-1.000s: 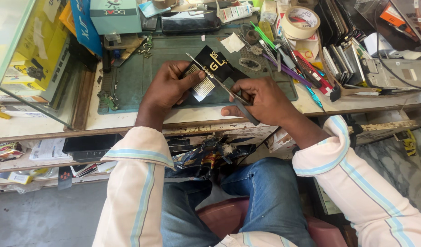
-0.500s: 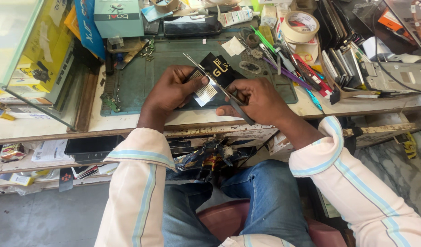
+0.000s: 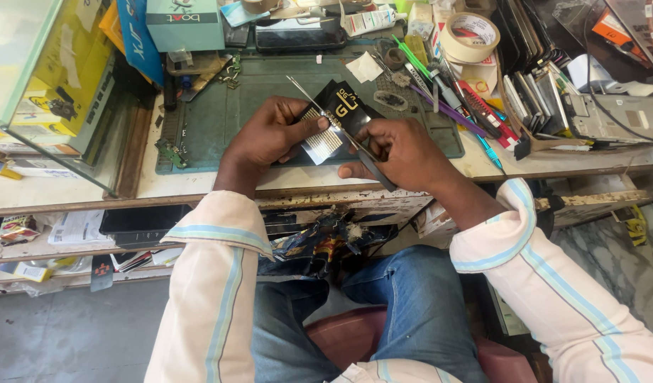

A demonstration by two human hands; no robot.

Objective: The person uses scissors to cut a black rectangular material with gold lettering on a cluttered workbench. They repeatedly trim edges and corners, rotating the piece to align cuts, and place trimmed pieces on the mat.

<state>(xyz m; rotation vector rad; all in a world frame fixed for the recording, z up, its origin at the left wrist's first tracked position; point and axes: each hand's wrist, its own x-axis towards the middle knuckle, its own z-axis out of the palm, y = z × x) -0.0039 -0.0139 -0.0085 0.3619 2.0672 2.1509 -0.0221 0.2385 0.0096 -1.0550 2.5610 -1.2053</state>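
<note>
The surface (image 3: 199, 186) runs across the upper half of the view, a worn pale bench with a dark green work mat (image 3: 234, 106) spread over its middle. Along the left edge stands a glass case (image 3: 50, 92) with yellow boxes inside, and at the far edge a teal carton (image 3: 184, 25) sits beside a dark flat phone (image 3: 298, 35). At the right edge a row of thin dark panels (image 3: 539, 92) stands upright, with a grey metal frame (image 3: 617, 117) past them. A roll of tan tape (image 3: 470, 35) lies near the far right corner, above a loose bundle of pens and hand tools (image 3: 447, 99).

Over the near edge of the mat both hands meet. The left hand (image 3: 270, 135) has its grip closed on a small black packet (image 3: 344, 106) with gold lettering, thumb and fingers pinching it just above a silvery ribbed strip (image 3: 321, 142) that hangs from its lower side. The right hand (image 3: 404, 152) touches the packet from the other side, and its grip is closed on long thin tweezers (image 3: 341, 120), which lie slantwise across the packet with the tip pointing toward the far left. The packet is held just above the mat, not resting on it, close to the near edge of the surface.

Below the surface, a shelf (image 3: 78, 234) holds papers and a dark flat device (image 3: 142, 216).
</note>
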